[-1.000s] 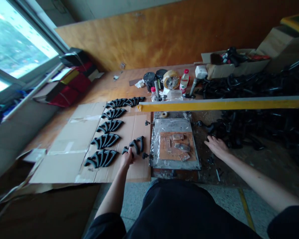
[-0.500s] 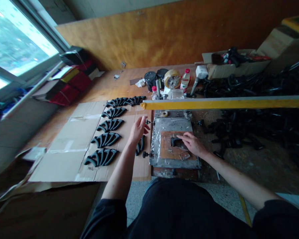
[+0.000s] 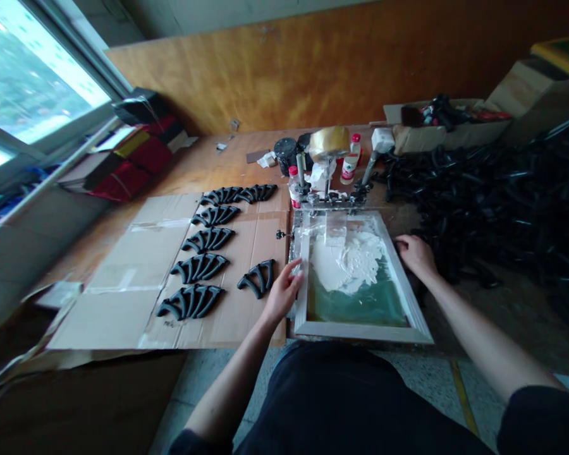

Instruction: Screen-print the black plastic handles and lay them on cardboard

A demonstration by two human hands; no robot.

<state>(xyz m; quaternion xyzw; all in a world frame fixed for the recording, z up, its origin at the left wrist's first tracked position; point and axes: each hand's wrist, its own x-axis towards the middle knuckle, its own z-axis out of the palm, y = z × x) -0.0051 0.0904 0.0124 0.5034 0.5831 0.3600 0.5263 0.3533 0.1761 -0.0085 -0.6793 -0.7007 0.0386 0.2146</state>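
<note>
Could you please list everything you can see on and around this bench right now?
Screen frame: one, pale, lowered flat on the bench, white ink spread on green mesh.
Cardboard: one sheet, brown, left of the frame.
Black parts: six fanned groups on the cardboard, plus a smaller set near the frame.
Parts pile: black, far right.
Bottles: two, red caps, behind the frame.
Tape roll: one, yellowish, behind the frame.
Tubs: two, black, beside the tape.
Left hand: on the frame's left rail.
Right hand: at the frame's right rail.

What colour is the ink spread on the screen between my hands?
White ink, over a green mesh in a pale frame; seen in the head view.
</note>
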